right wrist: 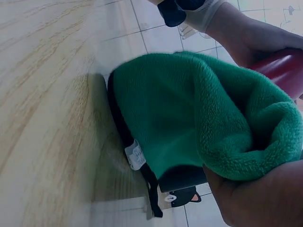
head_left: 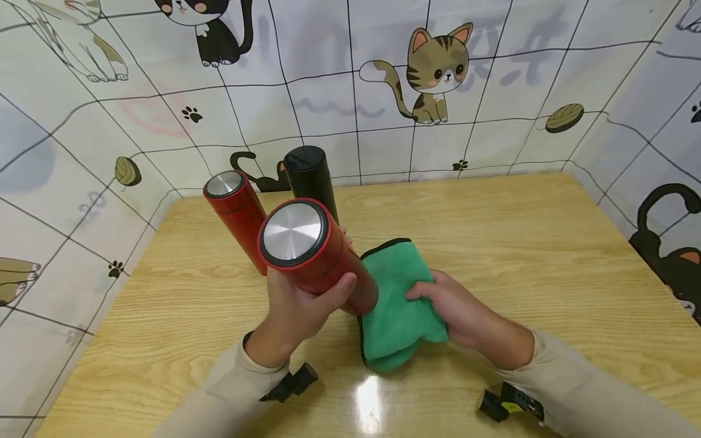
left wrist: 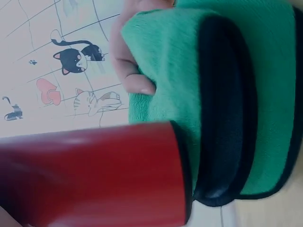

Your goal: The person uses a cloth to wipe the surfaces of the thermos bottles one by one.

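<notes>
My left hand grips a red thermos flask around its body, tilted above the table with its brushed silver lid toward the head camera. In my right hand is a folded green cloth with black edging, pinched between thumb and fingers. The cloth is right at the lower end of the flask. In the left wrist view the flask's dark-rimmed base overlaps the cloth. A white label and a black loop show on the cloth's edge in the right wrist view.
Behind the held flask, a second red flask with a silver lid and a black flask stand on the wooden table. Cat-printed white sheeting rises along the table's back and sides.
</notes>
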{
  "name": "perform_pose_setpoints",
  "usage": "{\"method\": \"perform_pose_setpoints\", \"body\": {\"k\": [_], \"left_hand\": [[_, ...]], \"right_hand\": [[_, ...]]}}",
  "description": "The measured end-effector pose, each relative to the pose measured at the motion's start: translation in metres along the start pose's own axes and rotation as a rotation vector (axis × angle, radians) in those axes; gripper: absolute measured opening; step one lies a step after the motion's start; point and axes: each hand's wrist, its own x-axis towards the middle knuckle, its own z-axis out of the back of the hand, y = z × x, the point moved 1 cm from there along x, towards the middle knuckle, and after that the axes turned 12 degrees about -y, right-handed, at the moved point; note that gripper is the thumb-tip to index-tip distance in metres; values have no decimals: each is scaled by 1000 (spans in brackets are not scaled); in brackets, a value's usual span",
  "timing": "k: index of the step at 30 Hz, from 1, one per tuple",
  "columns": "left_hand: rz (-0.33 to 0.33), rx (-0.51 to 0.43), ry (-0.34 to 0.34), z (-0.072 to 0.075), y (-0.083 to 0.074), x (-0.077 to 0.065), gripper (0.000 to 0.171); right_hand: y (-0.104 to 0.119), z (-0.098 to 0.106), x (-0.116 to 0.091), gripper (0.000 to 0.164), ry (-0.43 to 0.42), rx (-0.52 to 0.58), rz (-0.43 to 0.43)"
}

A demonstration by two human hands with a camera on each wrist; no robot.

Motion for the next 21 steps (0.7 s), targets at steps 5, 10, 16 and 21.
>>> {"method": "perform_pose_setpoints", "body": {"k": [5, 10, 16, 21], "left_hand": [[7, 247, 59, 4, -1, 2, 79], [-19, 471, 221, 4, 5, 0, 79], [-70, 792, 326, 5, 8, -6, 78], [-60, 1000, 408, 7, 7, -13, 81]], "right_hand": [[6, 1, -5, 28, -56, 46, 48], [11, 2, -10, 26, -58, 105, 71], [12, 0, -14, 27, -4, 129, 110], [14, -1, -17, 28, 16, 96, 146]]}}
